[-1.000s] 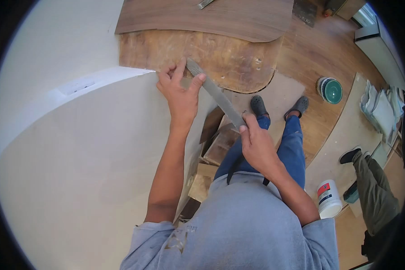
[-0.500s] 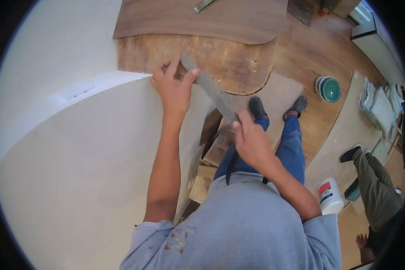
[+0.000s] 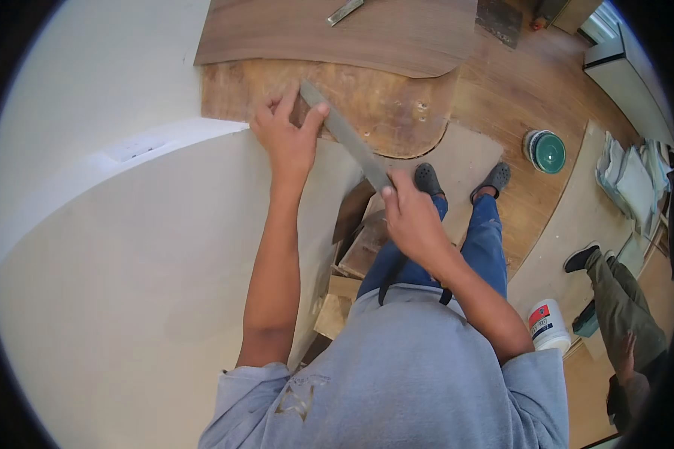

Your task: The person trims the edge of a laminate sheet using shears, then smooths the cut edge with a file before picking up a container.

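A long flat grey metal file [image 3: 347, 136] slants across the wooden board edge. My right hand [image 3: 414, 221] is closed round its near end. Near its far end, my left hand [image 3: 288, 135] has thumb and fingers around a small brown piece [image 3: 299, 112], which the file touches. This piece lies over the bare yellowish wood board [image 3: 374, 105], whose corner is rounded. A brown wood-grain sheet [image 3: 337, 37] covers the board's far part, and a small metal tool [image 3: 345, 11] rests on it.
To the left stands a pale curved wall panel [image 3: 142, 247]. On the floor are a green-lidded tub [image 3: 550, 153], a white bucket [image 3: 549, 325] and stacked sheets [image 3: 633, 176]. Another person's legs [image 3: 625, 299] show at the right, with wooden boxes [image 3: 363, 247] below my arms.
The file and my right hand have moved slightly forward and to the left. My left hand has barely shifted. The other person's hand has moved up beside their leg.
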The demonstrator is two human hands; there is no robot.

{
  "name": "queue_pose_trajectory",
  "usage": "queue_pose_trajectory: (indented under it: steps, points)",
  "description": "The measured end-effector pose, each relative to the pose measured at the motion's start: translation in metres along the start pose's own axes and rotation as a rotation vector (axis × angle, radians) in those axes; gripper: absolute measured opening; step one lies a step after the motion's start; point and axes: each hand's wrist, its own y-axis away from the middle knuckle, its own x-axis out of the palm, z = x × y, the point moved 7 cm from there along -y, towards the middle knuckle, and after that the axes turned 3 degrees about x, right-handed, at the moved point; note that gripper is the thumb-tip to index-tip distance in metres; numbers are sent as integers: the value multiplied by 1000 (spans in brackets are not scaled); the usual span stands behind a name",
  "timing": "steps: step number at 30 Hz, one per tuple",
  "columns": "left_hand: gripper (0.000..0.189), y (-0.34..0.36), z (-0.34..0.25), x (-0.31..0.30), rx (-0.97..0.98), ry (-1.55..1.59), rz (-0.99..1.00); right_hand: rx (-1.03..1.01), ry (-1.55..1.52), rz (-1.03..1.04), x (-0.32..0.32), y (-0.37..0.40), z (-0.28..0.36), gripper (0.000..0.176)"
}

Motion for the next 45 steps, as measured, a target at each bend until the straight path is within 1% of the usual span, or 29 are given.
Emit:
queue_pose_trajectory:
  steps: [1,3,4,7,10,12,13,15,19,22,24,27,30,31,33,37,39,41,43,45]
  points:
    - [67,5,-1,0,4,4,1,1,2,-5,-1,6,0,23]
    - [66,26,-5,1,-33,29,54,150,7,81,4,28,-11,22]
    - [66,32,-6,3,-34,28,59,155,6,82,5,32,-15,22]
    - [66,32,-7,3,-11,40,22,147,3,78,8,30,-20,21]
    - [66,3,-3,3,22,5,9,115,-29,82,6,3,-10,21]
    - [66,-8,-3,2,39,8,-23,3,-27,-10,9,-8,-4,21]
    - [66,-6,-3,0,41,12,-27,-1,-24,-13,6,-6,0,21]
    - [65,-3,0,0,36,17,-37,84,25,66,5,-5,0,22]
    - [64,33,-9,2,4,14,33,149,12,97,8,32,-20,22]
    - [62,36,-12,3,41,54,-6,151,-29,68,7,32,-27,22]
    - [62,16,-8,5,80,5,-19,63,38,32,0,15,-17,21]
    - [62,-5,1,3,43,75,-70,50,21,34,6,-8,0,21]
    - [62,2,5,2,69,53,-47,11,58,-10,4,2,-3,22]
    - [62,11,2,0,73,53,-41,16,54,-14,4,13,-3,22]
    - [64,34,-2,2,39,3,21,116,27,52,5,36,-11,22]
    - [64,28,-9,2,49,36,-6,152,1,79,5,24,-21,22]
    - [64,4,-5,4,74,22,-19,5,47,7,-4,3,-6,21]
    - [63,-4,1,4,60,27,-28,19,40,-10,9,-2,-5,21]
    - [63,-10,-4,2,62,43,-53,16,39,-43,5,-6,-3,21]
    - [62,3,-6,0,81,10,-52,28,-22,-2,6,6,-9,21]
